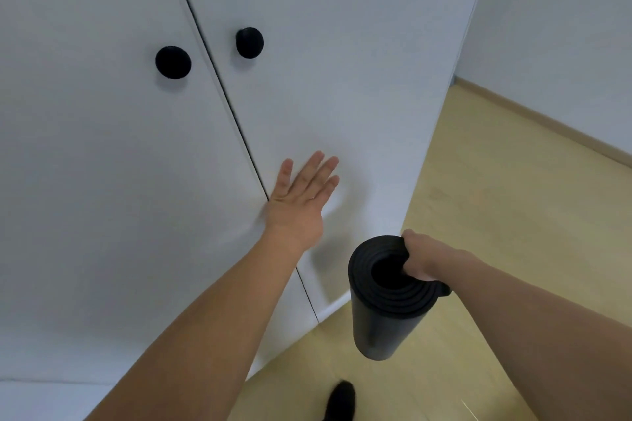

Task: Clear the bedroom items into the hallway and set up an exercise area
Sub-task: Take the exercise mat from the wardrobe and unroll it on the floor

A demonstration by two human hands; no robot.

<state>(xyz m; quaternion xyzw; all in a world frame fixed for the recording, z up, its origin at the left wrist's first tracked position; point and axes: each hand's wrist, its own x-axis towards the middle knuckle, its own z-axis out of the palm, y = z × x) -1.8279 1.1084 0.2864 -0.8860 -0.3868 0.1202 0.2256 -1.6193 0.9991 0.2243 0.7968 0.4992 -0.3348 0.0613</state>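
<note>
Two hands: left hand flat, fingers straight, on wardrobe door; right hand gripping unlabelled rolled mat.

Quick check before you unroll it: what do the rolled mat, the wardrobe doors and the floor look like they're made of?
Rolled mat: looks like black foam or rubber, matte; thick soft layers show at its spiral end. Wardrobe doors: probably painted or laminated board, smooth white with a faint sheen; the black round knobs' material is unclear. Floor: pale wood-look boards, laminate or vinyl, slightly glossy.
</note>
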